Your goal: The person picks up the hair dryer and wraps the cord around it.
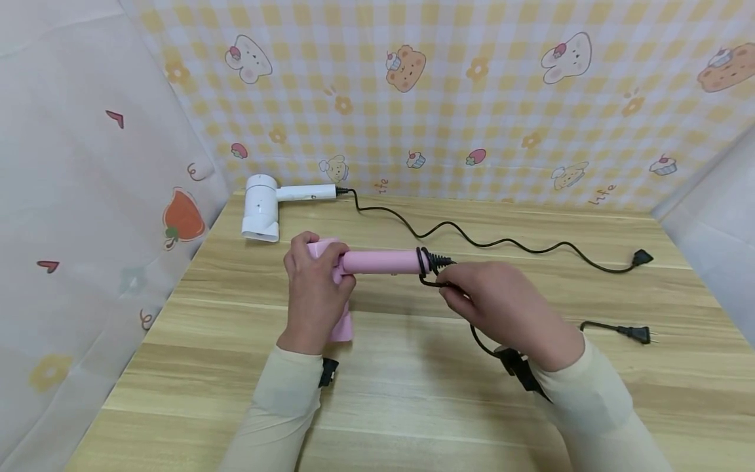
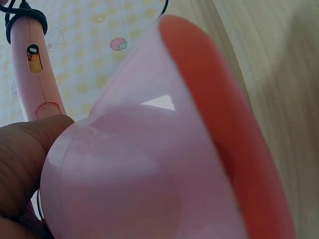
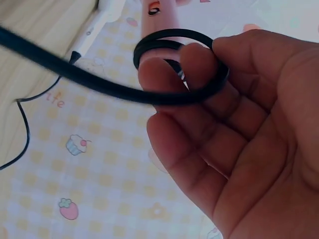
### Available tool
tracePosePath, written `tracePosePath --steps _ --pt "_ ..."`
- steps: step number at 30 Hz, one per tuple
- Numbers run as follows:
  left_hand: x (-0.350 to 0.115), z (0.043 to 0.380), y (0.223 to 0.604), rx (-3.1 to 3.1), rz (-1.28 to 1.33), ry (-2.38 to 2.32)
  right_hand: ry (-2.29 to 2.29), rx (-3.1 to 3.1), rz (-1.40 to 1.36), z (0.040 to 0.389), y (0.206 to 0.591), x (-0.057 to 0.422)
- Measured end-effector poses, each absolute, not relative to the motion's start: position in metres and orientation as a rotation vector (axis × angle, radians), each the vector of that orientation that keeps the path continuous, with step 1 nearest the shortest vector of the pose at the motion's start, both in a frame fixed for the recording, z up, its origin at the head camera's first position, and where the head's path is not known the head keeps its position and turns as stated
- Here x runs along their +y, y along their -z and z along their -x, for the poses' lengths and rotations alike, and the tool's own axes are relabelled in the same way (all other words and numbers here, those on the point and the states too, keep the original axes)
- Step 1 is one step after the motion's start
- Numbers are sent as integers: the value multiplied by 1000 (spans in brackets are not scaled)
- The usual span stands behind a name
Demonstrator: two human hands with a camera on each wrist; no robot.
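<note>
Pink dryer (image 1: 360, 262): while the left hand (image 1: 316, 282) grips its head (image 1: 342, 324), we see its handle (image 1: 386, 262) toward three o'clock.
Black cord (image 3: 124, 94): the right hand (image 1: 507, 305) holds it beside the handle.

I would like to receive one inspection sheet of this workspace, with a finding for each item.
Surface: wood-grain table.
Job's things: pink hair dryer, black cord looped around its handle end.
Clutter: white hair dryer lying at the back left.
Grips: left grip holds the pink dryer's head; right grip holds the black cord.
Cables: wavy cord runs from the white dryer to a plug; a second plug lies nearer.
Surroundings: yellow-checked backdrop with cartoon prints; white sheeting at the sides.
</note>
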State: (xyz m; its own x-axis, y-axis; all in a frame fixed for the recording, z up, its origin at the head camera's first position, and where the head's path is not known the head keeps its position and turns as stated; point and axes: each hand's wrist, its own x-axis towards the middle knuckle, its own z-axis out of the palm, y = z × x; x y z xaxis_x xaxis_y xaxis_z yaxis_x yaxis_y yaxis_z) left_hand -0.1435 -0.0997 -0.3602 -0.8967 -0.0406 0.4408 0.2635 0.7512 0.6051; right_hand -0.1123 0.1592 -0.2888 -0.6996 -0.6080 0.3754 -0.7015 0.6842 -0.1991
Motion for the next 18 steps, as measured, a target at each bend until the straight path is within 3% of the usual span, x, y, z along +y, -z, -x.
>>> tracePosePath --steps 18 --pt "-97 143 360 -2524 207 865 -669 -2458 -1081 134 284 154"
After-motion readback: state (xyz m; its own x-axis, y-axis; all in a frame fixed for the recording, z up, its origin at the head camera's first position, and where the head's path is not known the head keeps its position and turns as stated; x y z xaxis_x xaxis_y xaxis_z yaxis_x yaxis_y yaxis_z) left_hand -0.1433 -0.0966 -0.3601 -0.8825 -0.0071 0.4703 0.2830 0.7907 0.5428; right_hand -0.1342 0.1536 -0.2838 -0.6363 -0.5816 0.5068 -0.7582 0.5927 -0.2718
